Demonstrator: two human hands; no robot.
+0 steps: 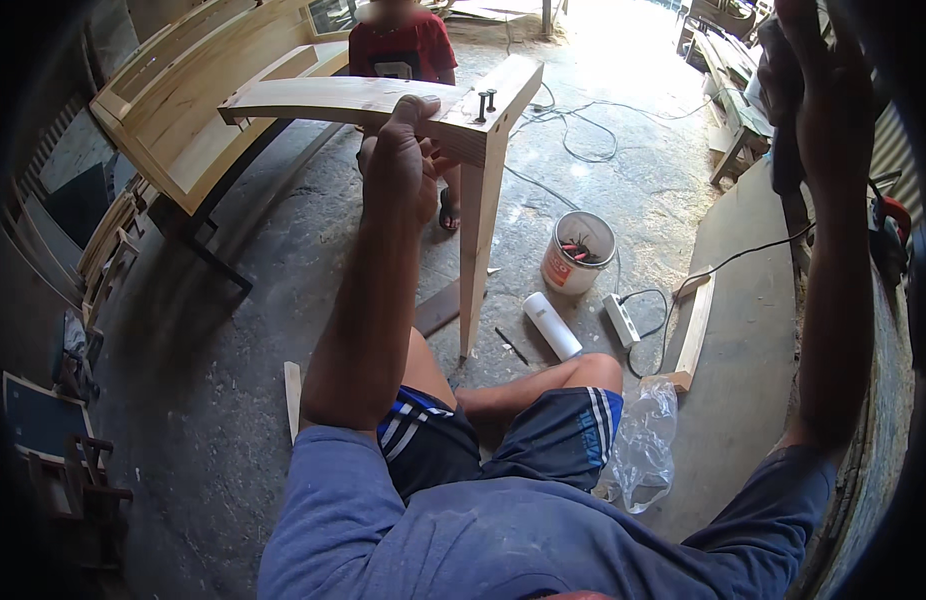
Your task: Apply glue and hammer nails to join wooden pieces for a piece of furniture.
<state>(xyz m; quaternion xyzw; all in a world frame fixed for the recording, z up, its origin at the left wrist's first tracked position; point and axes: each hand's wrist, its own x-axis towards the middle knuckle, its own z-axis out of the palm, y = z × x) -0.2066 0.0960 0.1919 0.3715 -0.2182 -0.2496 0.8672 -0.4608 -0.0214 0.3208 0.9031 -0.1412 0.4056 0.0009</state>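
My left hand (403, 165) grips a curved pale wooden rail (333, 97) near its right end, thumb on top and fingers underneath. That end meets a tapered wooden leg (475, 250), which stands upright in front of me. Two dark screws (487, 103) stick up from the rail's top beside the joint. High at the right, away from the wood, is my raised right hand (828, 95). Its fingers are closed round a long dark tool (781, 120); shadow and the picture's edge hide what kind it is.
A white bucket (595, 225) holds red-handled tools. Near my legs lie a white cylinder (551, 325), a power strip (620, 320), a curved wood piece (691, 330) and a clear plastic bag (645, 440). Cables cross the floor. Behind the rail stands a person in red (403, 45), near wooden furniture (198, 120).
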